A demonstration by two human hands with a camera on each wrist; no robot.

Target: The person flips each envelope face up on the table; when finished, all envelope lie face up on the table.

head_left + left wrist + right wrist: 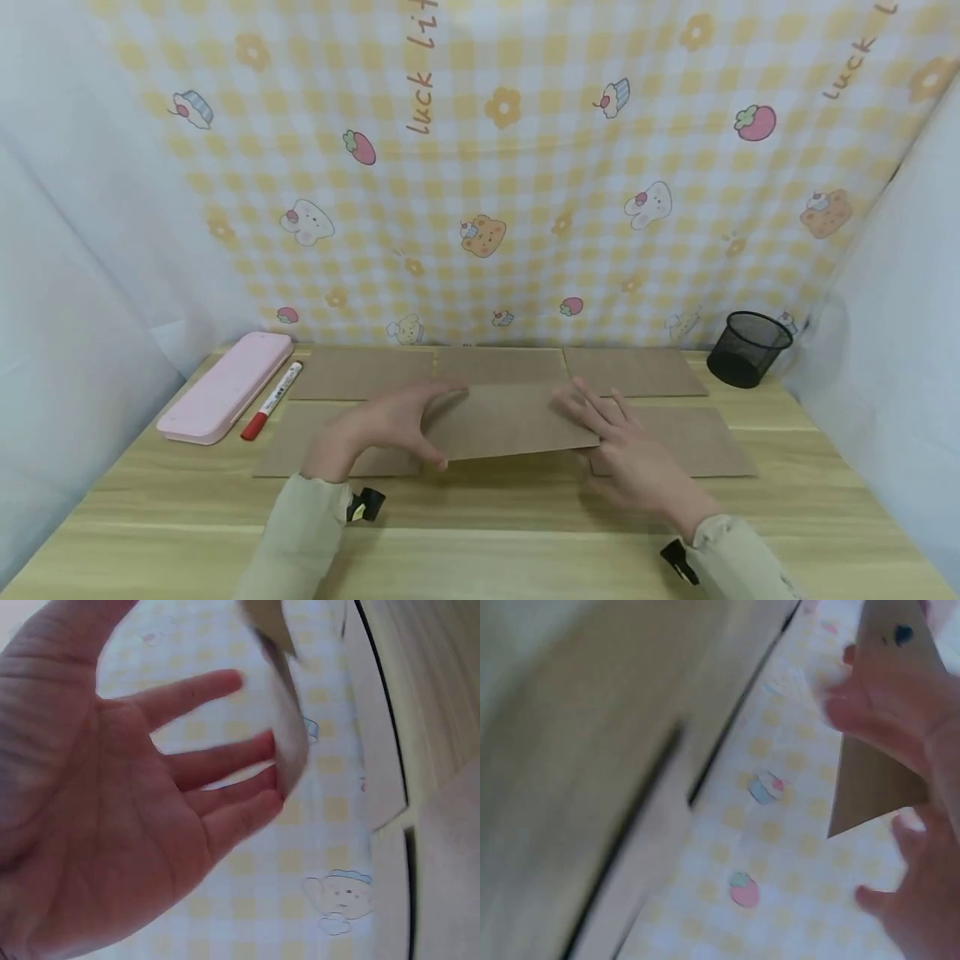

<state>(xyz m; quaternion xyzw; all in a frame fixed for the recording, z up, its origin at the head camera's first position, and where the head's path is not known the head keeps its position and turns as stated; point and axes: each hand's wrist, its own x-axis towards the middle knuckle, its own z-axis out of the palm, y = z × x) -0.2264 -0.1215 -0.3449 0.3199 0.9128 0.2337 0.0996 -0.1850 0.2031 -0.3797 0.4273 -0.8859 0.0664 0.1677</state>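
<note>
Both hands hold a brown cardboard piece [510, 421] above the middle of the table, its front edge tilted slightly up to the right. My left hand [382, 421] spans its left edge, thumb at the front corner and fingers towards the back. In the left wrist view, fingertips of the left hand [112, 795] touch the card [291, 727]; the thumb's tip is out of frame. At the right end, my right hand [630, 450] pinches the card with fingers on top, the thumb hidden below. The right wrist view shows the card [874, 780] in blurred fingers.
Flat cardboard pieces lie around: back left [360, 373], back middle [498, 364], back right [633, 372], front left [288, 442] and front right [682, 442]. A pink case [225, 387] and red-capped marker [273, 400] lie left. A black mesh cup [746, 350] stands right, before a patterned cloth [525, 183].
</note>
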